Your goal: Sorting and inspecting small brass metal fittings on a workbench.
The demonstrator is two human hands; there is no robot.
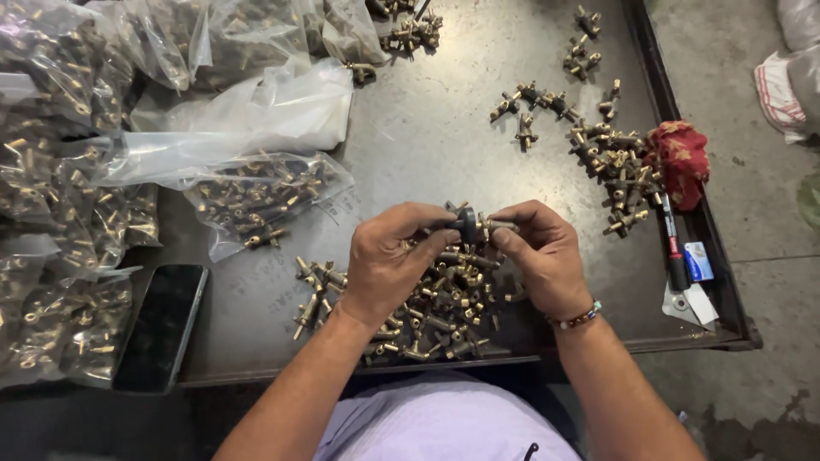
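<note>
Both my hands meet over a pile of small brass valve fittings near the front edge of a dark metal table. My left hand and my right hand together grip one brass fitting with a dark round knob, held between the fingertips just above the pile. A beaded bracelet circles my right wrist.
Clear plastic bags full of brass fittings crowd the left side; one smaller bag lies open near the middle. A black phone rests at front left. More loose fittings, a red cloth and a marker lie at right.
</note>
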